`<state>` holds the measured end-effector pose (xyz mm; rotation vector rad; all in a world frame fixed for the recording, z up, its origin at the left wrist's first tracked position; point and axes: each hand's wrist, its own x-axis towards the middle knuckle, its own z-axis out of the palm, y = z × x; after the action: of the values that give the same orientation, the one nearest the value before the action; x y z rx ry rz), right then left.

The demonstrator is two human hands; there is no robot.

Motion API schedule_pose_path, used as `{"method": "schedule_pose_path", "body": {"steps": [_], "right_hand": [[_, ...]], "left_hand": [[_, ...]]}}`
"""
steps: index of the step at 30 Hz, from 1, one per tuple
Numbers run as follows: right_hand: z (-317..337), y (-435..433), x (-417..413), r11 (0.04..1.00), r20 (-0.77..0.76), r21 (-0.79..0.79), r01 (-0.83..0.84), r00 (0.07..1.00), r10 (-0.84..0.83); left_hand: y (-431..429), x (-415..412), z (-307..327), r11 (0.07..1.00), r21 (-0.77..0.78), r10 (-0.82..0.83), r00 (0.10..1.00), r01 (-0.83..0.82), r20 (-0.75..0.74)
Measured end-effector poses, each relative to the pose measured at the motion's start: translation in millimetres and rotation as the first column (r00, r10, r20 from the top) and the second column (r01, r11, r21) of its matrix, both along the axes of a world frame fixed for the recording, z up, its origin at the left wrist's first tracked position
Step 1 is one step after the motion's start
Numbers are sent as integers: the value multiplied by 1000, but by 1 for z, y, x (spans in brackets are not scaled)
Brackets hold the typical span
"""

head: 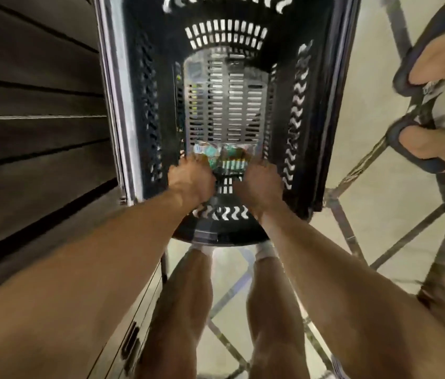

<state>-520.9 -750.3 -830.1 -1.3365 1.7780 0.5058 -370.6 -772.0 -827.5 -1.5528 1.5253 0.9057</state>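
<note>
Directly below the head camera stands a tall black basket (147,105) with slotted walls and a grey slotted bottom. The packet (225,160) — crinkled, green and teal, blurred by motion — lies low inside the basket, at the near end of its bottom. The left hand (191,181) reaches down inside the basket, and its curled fingers grip the packet's left end. The right hand (259,184) is also inside the basket, at the packet's right end; blur hides its fingers, so whether it grips cannot be told. Left of the basket, just beside its rim: a dark cabinet (38,119) of drawers. Right of the basket: pale tiled floor (358,119) and a second person's sandalled feet (434,61) — well apart from the basket wall. Below the basket's near rim, the wearer's bare legs (183,296) show.
</note>
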Motion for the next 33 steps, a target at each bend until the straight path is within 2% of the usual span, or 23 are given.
{"method": "schedule_pose_path", "body": {"steps": [4,7,10,15,19,22,26,28,30,33], "right_hand": [[-72,3,14,959,65,57,277,958,-281],[-119,-2,19,823,42,19,568,822,-568],[-155,-8,19,681,11,23,732,681,-732],[-189,-6,21,646,-41,47,762,647,-761],[-195,-5,25,637,-70,19,771,636,-768],[-198,-3,29,650,-86,30,759,650,-755],[-193,1,29,684,-56,80,725,688,-724],[-179,-1,28,664,-16,68,744,667,-745],[-158,-5,24,613,45,58,788,611,-790],[-119,-11,13,544,169,134,828,522,-836]], "left_hand": [[12,8,-74,970,-28,242,970,-243,-29],[16,16,-124,847,-85,522,852,-524,-50],[19,18,-158,753,-114,637,761,-648,-123],[16,16,-183,653,-146,725,669,-743,-160],[18,13,-184,672,-157,710,690,-724,-138],[20,15,-183,648,-157,729,667,-745,-152],[19,20,-173,662,-152,715,679,-734,-165],[18,19,-161,653,-119,726,663,-748,-183],[15,19,-147,603,-73,771,604,-794,-200],[7,22,-118,440,-5,872,429,-898,-235]]}}
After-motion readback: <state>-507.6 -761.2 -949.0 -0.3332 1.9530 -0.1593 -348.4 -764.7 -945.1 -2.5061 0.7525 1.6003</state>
